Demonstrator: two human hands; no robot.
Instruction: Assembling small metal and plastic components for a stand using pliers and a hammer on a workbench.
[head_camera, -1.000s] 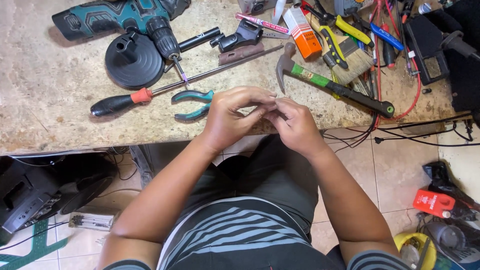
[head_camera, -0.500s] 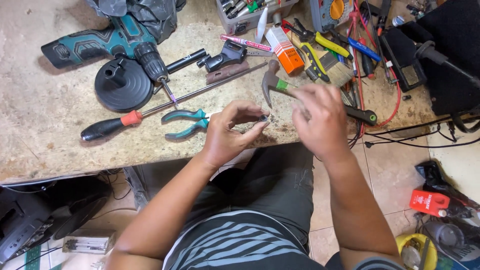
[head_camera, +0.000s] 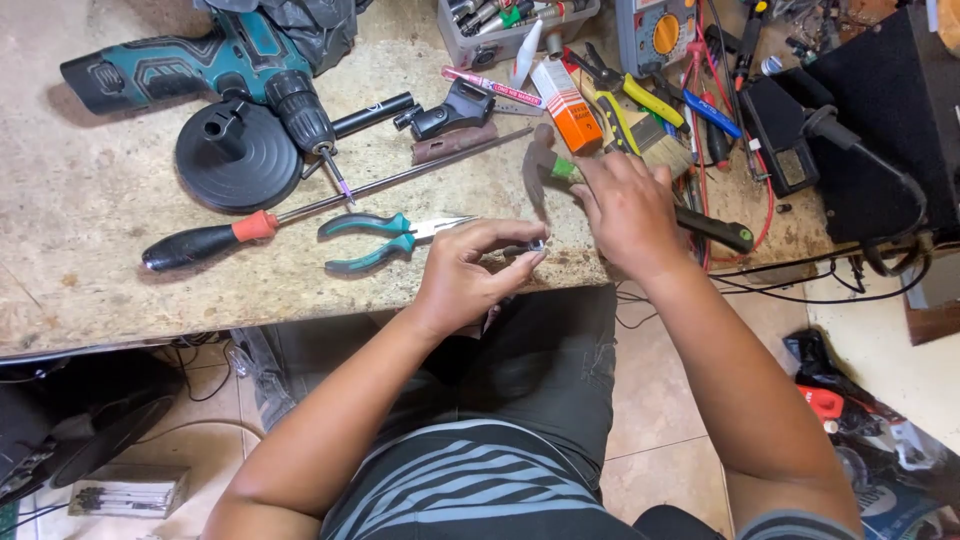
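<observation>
My left hand (head_camera: 470, 275) hovers at the front edge of the stone workbench (head_camera: 90, 240), pinching a small metal part (head_camera: 535, 246) between thumb and fingertips. My right hand (head_camera: 625, 205) lies further back over the bench, palm down, fingers spread above the hammer (head_camera: 560, 168) with its green-and-black handle; whether it grips the handle is hidden. Teal-handled pliers (head_camera: 375, 240) lie just left of my left hand. A long screwdriver (head_camera: 230, 232) with a red-and-black handle lies behind them.
A teal cordless drill (head_camera: 215, 65) and a round black base (head_camera: 238, 155) sit at the back left. An orange tube (head_camera: 563, 105), a brush, pens, a multimeter (head_camera: 655, 30) and red wires crowd the back right. Cables hang off the bench's right edge.
My hands were together at the bench edge; the right hand has left the left one and reached back over the hammer. The left hand still pinches the small part.
</observation>
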